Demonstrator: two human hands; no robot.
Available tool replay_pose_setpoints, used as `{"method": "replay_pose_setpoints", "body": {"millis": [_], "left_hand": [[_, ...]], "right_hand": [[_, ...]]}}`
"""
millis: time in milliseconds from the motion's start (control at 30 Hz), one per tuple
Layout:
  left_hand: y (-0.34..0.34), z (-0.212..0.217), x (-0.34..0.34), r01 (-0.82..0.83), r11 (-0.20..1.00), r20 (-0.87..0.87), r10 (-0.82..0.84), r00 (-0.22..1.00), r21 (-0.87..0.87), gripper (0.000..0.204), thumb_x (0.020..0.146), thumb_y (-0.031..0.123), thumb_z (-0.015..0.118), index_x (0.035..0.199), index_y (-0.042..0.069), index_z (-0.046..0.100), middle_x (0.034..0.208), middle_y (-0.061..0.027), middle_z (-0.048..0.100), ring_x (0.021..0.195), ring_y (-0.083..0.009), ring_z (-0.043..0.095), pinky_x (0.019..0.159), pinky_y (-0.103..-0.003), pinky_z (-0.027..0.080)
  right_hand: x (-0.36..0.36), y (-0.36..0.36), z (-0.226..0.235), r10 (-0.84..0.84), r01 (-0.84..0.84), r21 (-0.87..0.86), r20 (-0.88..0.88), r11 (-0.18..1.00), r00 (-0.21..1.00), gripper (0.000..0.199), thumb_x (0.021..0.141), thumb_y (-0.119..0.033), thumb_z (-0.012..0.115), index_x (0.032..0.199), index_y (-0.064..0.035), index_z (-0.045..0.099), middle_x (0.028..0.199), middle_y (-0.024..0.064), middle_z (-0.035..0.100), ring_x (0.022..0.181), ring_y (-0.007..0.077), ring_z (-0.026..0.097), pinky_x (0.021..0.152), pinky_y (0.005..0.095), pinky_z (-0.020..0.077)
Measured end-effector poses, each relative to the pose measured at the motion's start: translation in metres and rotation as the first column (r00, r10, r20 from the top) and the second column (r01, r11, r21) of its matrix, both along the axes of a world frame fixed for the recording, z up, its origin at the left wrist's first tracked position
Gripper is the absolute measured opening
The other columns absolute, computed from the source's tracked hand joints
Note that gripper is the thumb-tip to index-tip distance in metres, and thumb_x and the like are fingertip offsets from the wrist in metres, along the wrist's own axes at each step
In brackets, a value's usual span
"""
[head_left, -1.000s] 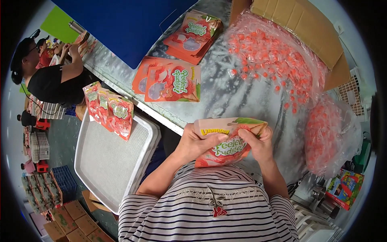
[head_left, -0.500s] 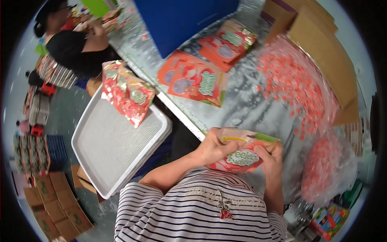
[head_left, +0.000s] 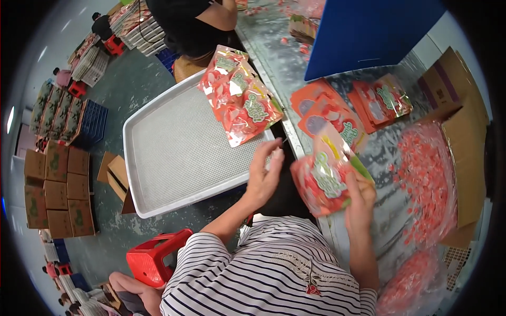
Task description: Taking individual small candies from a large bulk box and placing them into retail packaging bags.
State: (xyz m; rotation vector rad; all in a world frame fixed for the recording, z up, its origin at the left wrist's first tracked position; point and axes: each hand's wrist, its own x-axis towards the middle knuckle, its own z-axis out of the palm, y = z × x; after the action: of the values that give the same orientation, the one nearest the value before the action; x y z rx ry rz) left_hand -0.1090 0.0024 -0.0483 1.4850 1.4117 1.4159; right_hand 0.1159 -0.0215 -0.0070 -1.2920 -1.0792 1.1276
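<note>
My right hand (head_left: pixel 361 190) grips a red and pink candy pouch (head_left: pixel 322 176) by its side, a little blurred, over the near edge of the table. My left hand (head_left: pixel 265 171) holds nothing; its thumb and fingers are apart beside the corner of a white mesh tray (head_left: pixel 174 201). Several filled pouches (head_left: pixel 240 102) of the same kind lie overlapping on that tray's far right corner. Flat pouches (head_left: pixel 329 112) are fanned out on the table beyond my right hand, with another pile of pouches (head_left: pixel 380 100) to their right.
A blue panel (head_left: pixel 369 45) stands at the table's back. On the right, loose wrapped red candies (head_left: pixel 424 179) spill from clear plastic by an open carton (head_left: pixel 464 131). A red stool (head_left: pixel 150 258) is at lower left. A co-worker (head_left: pixel 195 26) sits beyond the tray.
My left hand has let go of the pouch and moved left toward the tray. The pouch, now in my right hand alone, has tilted. The view has swung left, and more of the tray shows.
</note>
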Motion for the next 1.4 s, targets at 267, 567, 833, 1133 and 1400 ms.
{"method": "replay_pose_setpoints", "body": {"millis": [267, 567, 833, 1133, 1400], "left_hand": [[0.016, -0.092, -0.071, -0.165, 0.986, -0.503, 0.159, 0.850, 0.032, 0.061, 0.093, 0.027, 0.056, 0.140, -0.004, 0.031, 0.140, -0.0292, 0.029, 0.130, -0.0425, 0.032, 0.108, -0.046, 0.028], [0.043, -0.147, -0.068, -0.195, 0.976, -0.635, 0.089, 0.767, -0.099, 0.081, 0.092, 0.043, 0.054, 0.146, -0.003, 0.015, 0.148, -0.0341, 0.011, 0.136, -0.0518, 0.014, 0.111, -0.056, 0.017], [0.043, -0.147, -0.072, -0.193, 0.969, -0.619, 0.059, 0.784, -0.152, 0.079, 0.093, 0.043, 0.049, 0.146, -0.004, 0.014, 0.148, -0.0356, 0.011, 0.138, -0.0519, 0.010, 0.110, -0.058, 0.014], [0.045, -0.145, -0.071, -0.188, 0.977, -0.661, 0.077, 0.747, -0.099, 0.078, 0.092, 0.040, 0.054, 0.145, -0.005, 0.018, 0.148, -0.0343, 0.013, 0.136, -0.0513, 0.016, 0.112, -0.054, 0.016], [0.043, -0.137, -0.075, -0.160, 0.983, -0.590, 0.079, 0.803, -0.085, 0.078, 0.092, 0.038, 0.056, 0.144, -0.007, 0.020, 0.148, -0.0319, 0.013, 0.138, -0.0469, 0.014, 0.114, -0.048, 0.015]], "right_hand": [[-0.106, 0.094, -0.087, 0.244, -0.299, -0.214, -0.247, 0.930, 0.938, 0.018, 0.092, -0.013, 0.060, 0.099, 0.0020, 0.065, 0.088, 0.0007, 0.065, 0.079, 0.0061, 0.057, 0.070, 0.0224, 0.0460], [-0.083, 0.085, -0.116, 0.330, -0.294, -0.235, 0.134, 0.926, 0.934, 0.025, 0.091, -0.013, 0.061, 0.109, 0.0038, 0.059, 0.095, 0.0049, 0.065, 0.081, 0.0087, 0.061, 0.071, 0.0226, 0.0491], [-0.004, 0.098, -0.095, -0.376, 0.037, 0.412, 0.786, 0.910, 0.491, 0.042, 0.085, -0.014, 0.065, 0.121, 0.0027, 0.051, 0.111, 0.0169, 0.058, 0.103, 0.0304, 0.055, 0.089, 0.0402, 0.0430], [0.039, 0.118, -0.089, -0.073, 0.237, -0.034, 0.901, 0.971, 0.427, 0.091, 0.061, -0.033, 0.084, 0.133, -0.0003, 0.040, 0.119, 0.0214, 0.050, 0.117, 0.0361, 0.045, 0.100, 0.0441, 0.0358], [0.076, 0.084, -0.086, 0.034, 0.341, -0.253, 0.843, 0.905, 0.537, 0.069, 0.063, -0.029, 0.084, 0.117, -0.0016, 0.051, 0.115, 0.0198, 0.048, 0.107, 0.0366, 0.054, 0.089, 0.0421, 0.0479]]}}
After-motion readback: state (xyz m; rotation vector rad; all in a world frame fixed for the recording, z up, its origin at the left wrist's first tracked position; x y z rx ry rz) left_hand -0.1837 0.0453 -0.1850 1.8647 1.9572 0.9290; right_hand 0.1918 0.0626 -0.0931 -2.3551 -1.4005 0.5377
